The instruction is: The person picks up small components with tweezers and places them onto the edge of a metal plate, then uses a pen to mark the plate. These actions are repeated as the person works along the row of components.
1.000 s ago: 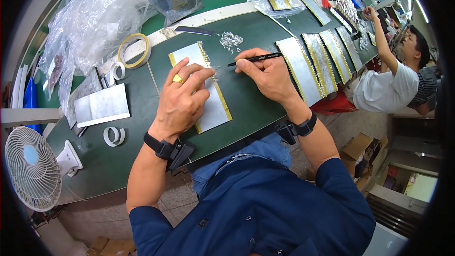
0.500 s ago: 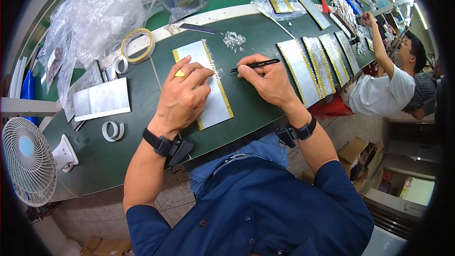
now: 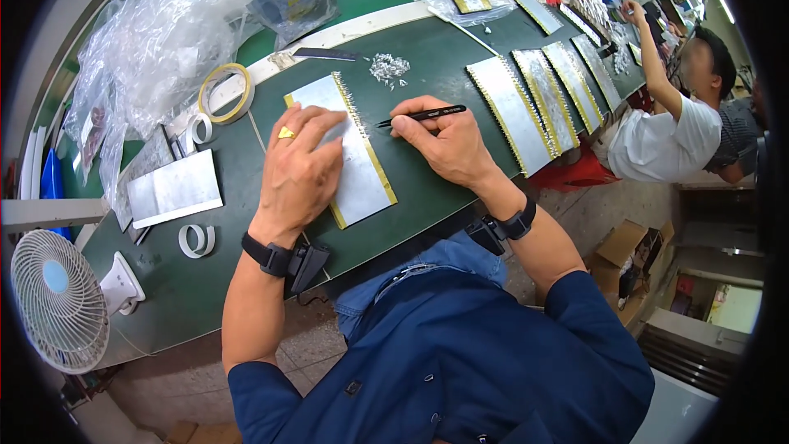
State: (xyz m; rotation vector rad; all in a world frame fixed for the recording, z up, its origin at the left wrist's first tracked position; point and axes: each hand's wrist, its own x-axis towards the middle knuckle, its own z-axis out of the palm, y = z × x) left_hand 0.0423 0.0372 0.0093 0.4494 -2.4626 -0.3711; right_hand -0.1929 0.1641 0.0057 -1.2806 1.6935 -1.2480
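A flat silvery plate (image 3: 366, 189) with yellow edge strips lies slanted in front of me. Along the upper part of its right edge runs a row of small pale pieces (image 3: 348, 103). My left hand (image 3: 300, 164) rests over the plate's left side, fingers bent and thumb apart from them, a yellow band on one finger. In my right hand (image 3: 448, 144) are black fine-pointed tweezers (image 3: 431, 113), pinched between thumb and fingers. Their tip points left, just right of the toothed edge. Beyond lies a pile of tiny whitish pieces (image 3: 388, 68).
Several similar plates (image 3: 509, 119) lie to the right, near a person in a white shirt (image 3: 670, 144). Tape rolls (image 3: 227, 92), a pale plate (image 3: 174, 189) and a fan (image 3: 62, 300) are at left. Clear plastic bags (image 3: 173, 41) crowd the far left.
My left fingers have straightened a little and drawn apart from the thumb. The right hand still holds the tweezers beside the plate's edge. The whole view has shifted slightly.
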